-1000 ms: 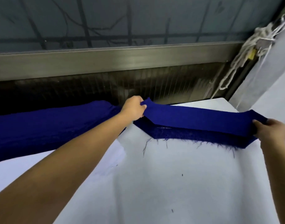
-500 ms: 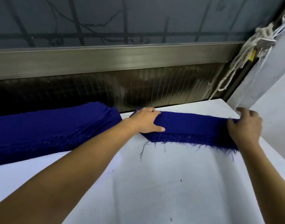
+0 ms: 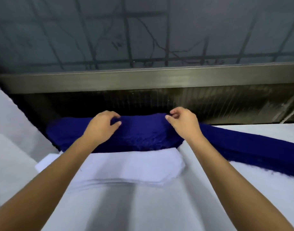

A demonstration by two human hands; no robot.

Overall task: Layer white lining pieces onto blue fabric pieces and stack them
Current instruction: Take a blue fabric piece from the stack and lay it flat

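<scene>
A thick pile of blue fabric pieces [image 3: 143, 135] lies at the far edge of the table. My left hand [image 3: 101, 127] sits on its top, thumb and curled fingers pinching the top blue piece. My right hand [image 3: 181, 122] pinches the same piece at the pile's far right edge. A stack of white lining pieces [image 3: 131, 165] lies just in front of the blue pile, between my forearms. To the right, a long blue piece [image 3: 252, 147] with a frayed edge lies flat on the white table.
The white table surface [image 3: 159, 205] spreads below my arms. A metal rail [image 3: 143, 79] and a dark slatted panel [image 3: 176, 100] run behind the piles. More white material [image 3: 9, 130] slopes up at the left.
Both hands let go of the blue piece laid down on the right and moved left to the blue pile. The view swung left, bringing the white lining stack into sight.
</scene>
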